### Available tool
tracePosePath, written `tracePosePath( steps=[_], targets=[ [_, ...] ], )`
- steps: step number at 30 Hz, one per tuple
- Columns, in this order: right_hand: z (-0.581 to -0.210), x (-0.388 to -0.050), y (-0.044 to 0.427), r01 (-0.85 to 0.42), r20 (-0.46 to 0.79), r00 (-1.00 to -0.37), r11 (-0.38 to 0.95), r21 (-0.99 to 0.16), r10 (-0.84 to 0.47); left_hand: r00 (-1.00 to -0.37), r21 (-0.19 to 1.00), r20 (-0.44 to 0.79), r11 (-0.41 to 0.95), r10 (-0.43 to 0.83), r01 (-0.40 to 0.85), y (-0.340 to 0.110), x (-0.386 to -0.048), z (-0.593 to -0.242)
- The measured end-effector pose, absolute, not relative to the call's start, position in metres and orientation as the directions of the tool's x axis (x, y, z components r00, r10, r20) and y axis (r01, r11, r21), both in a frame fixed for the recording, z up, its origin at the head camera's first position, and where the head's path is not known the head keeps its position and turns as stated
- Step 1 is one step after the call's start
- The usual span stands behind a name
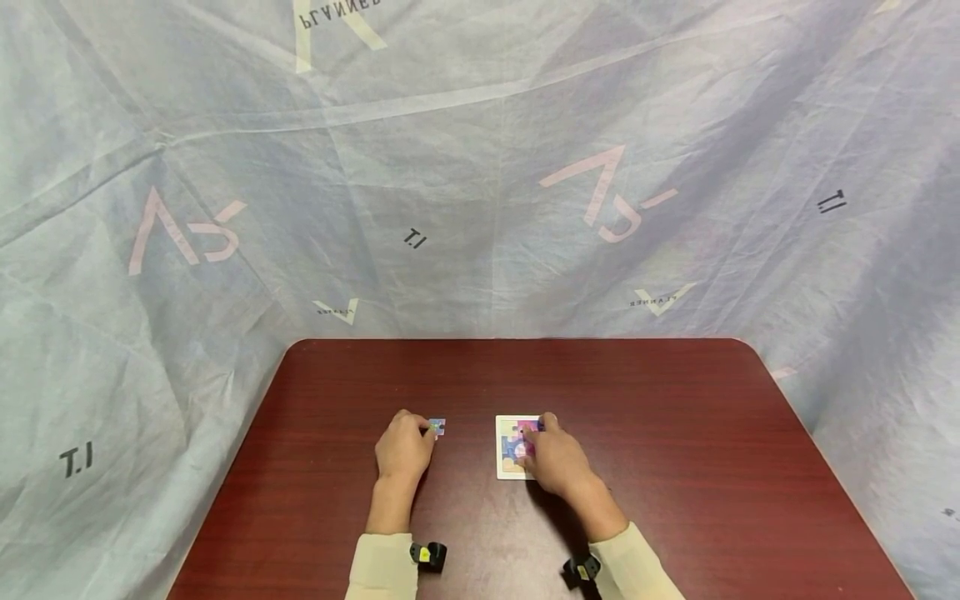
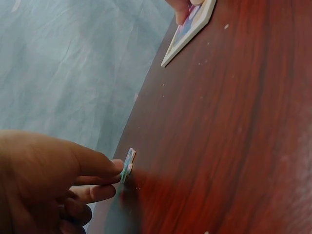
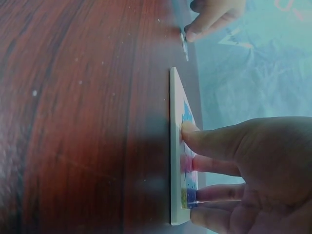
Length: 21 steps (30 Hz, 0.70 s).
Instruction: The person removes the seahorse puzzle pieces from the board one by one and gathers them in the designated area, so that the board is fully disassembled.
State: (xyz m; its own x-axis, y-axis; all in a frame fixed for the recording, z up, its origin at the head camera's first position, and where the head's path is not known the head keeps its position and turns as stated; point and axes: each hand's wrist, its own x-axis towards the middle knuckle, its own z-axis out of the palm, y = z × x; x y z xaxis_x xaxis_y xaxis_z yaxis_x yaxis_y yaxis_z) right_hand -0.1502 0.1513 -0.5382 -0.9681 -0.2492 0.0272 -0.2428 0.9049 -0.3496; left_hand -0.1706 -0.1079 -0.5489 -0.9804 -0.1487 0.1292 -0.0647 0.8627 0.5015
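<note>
On the wood-grain surface, the jigsaw tray at right is best steadied lightly by the right hand, fingers spread over it. The left hand, farther left, pinches a jigsaw piece, best kept level by its edge. Fingers hide the tray's right side; whether the piece is lifted is unclear.
</note>
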Motion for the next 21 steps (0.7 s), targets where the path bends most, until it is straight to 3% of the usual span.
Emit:
tracePosePath(
  steps=[21],
  targets=[
    [-0.5413,-0.1511,0.1551,-0.242,0.023,-0.968,0.898,-0.367,-0.251,-0.966,0.499,0.129,0.857,-0.222,-0.130,-0.1030,-0.1723,-0.5485]
  ],
)
